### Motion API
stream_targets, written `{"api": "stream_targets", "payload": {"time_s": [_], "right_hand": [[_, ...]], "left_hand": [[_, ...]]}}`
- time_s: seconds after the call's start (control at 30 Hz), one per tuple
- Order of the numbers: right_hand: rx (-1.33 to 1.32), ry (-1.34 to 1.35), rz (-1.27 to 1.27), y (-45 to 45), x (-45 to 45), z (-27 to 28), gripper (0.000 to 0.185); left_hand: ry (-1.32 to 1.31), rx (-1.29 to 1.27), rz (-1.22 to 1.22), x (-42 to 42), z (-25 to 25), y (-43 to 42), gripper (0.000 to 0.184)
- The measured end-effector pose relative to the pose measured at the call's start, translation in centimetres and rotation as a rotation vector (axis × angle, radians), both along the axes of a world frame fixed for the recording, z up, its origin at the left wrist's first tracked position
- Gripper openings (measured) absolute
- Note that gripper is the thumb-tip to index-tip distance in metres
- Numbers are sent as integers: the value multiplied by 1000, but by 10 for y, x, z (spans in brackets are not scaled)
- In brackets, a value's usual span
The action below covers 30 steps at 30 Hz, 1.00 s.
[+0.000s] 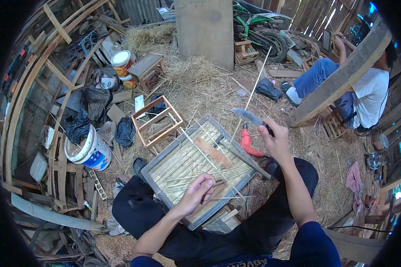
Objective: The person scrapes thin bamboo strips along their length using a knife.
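Note:
My right hand point(275, 137) is closed round the dark handle of a knife point(248, 116), its blade pointing to the left. Over the lower part of a slatted, grey-framed panel point(151, 168), my left hand point(198, 191) has its fingers curled together by thin strips; whether it grips one is too small to tell. Thin bamboo strips point(182, 181) lie loose across the panel. A flat brown wooden piece point(214, 152) rests near its middle. One long thin strip point(258, 80) rises behind the knife blade.
A red drill point(246, 142) stands right of the panel. Beyond it are a small wooden frame point(152, 138), a stool point(145, 66) and a white bucket point(98, 153). Another person point(365, 98) sits at the right behind a curved beam point(343, 73).

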State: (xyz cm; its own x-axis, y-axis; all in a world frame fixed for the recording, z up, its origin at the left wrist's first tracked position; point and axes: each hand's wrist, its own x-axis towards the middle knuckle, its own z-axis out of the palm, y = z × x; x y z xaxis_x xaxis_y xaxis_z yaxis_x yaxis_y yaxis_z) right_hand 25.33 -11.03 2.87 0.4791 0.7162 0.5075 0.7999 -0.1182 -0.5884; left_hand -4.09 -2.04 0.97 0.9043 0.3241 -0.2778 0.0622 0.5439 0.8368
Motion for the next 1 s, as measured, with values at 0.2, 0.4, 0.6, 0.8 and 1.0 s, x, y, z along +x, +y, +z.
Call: {"api": "stream_targets", "payload": {"time_s": [0.2,0.4,0.6,0.8,1.0], "right_hand": [[-57,-95,276,-1,-33,-7,26],[10,-85,471,11,-51,-9,28],[-81,-158,584,23,-72,-19,30],[-97,-143,615,35,-80,-19,28],[-89,-132,639,42,-86,-20,30]], "left_hand": [[53,-51,132,0,7,8,20],[73,-35,177,10,2,9,18],[76,-115,179,14,-7,8,15],[35,-54,214,20,-4,12,13],[35,39,191,16,-11,18,12]]}}
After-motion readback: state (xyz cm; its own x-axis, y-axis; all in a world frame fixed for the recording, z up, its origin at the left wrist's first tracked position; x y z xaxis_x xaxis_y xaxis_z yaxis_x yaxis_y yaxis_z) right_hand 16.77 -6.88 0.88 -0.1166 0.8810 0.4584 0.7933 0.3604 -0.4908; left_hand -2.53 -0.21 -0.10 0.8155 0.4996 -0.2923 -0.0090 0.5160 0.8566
